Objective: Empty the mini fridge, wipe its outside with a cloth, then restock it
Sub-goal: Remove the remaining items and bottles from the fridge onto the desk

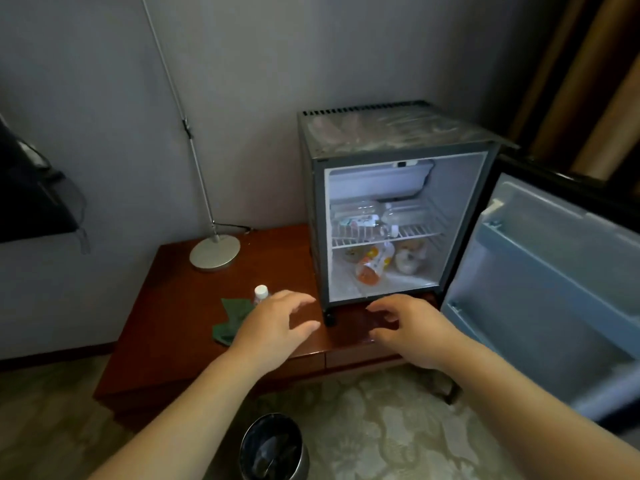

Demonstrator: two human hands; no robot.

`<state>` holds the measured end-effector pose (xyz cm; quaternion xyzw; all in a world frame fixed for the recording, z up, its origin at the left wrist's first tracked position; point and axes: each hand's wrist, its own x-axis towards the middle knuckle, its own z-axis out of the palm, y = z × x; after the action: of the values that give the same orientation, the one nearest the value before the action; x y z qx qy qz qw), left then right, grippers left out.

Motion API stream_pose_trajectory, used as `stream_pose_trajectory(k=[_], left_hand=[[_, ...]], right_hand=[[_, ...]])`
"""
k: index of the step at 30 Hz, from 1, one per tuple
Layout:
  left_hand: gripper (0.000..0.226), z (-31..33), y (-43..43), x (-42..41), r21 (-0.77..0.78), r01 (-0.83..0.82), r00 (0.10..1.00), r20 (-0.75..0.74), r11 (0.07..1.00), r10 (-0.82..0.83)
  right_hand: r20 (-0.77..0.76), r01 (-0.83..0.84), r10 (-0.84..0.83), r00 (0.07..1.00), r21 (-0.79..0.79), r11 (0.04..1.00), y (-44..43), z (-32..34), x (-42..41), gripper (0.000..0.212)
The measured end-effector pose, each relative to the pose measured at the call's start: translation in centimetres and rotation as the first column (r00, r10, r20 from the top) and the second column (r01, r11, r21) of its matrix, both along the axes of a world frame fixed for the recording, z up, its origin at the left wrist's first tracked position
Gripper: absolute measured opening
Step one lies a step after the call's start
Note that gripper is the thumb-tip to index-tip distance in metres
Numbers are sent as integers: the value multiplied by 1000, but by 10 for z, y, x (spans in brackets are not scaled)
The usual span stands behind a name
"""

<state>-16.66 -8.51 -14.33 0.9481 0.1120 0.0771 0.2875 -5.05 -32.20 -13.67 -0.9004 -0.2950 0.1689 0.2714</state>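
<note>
The fridge (313, 216) stood on a wooden table (173, 306), with its door (554, 289) swung wide to the fridge's right. Inside, a clear bottle (360, 218) lay on its side on the wire shelf (415, 235), with at least one more clear bottle beside it. How many there were was hard to make out. Below the shelf, on the fridge floor, an orange bottle (374, 266) lay tilted. A pale packet (410, 259) sat to its right, and a blurred item (353, 252) lay behind it to the left. The freezer box (377, 183) at the top showed no contents that could be read. The door's racks held nothing visible, and the door's lower edge was cut off.

Left of the fridge, a white-capped bottle (260, 293) stood on the table, its body mostly hidden by the left hand (273, 327). A green cloth (232, 318) lay just beyond it, partly covered by the same hand. That hand hovered before the fridge's left front corner, fingers spread and holding nothing. The right hand (412, 323) hung in front of the fridge opening, fingers loosely bent and empty.

A lamp base (214, 252) sat further left of the fridge. A bin (273, 448) stood on the floor well in front of the fridge, its contents dark and unclear.
</note>
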Motion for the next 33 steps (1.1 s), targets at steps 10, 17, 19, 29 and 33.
stream_pose_trajectory(k=[10,17,19,29,33], left_hand=[[48,-2,-18,61,14,87,996,-36,996,-86],[49,-7,-8,139,21,195,980,-37,981,-194],[48,-3,-1,164,30,231,973,-24,973,-230],[52,-6,14,280,22,357,934,24,934,-358],[53,-19,8,316,101,381,924,-15,919,-381]], right_hand=[[-23,156,-156,988,30,987,-38,-5,42,50],[-41,223,-224,974,-13,975,-28,-15,99,49],[-37,243,-244,969,-31,970,-20,-14,122,49],[67,295,-291,954,-80,952,16,-6,216,51],[98,275,-263,960,-139,951,26,-6,252,33]])
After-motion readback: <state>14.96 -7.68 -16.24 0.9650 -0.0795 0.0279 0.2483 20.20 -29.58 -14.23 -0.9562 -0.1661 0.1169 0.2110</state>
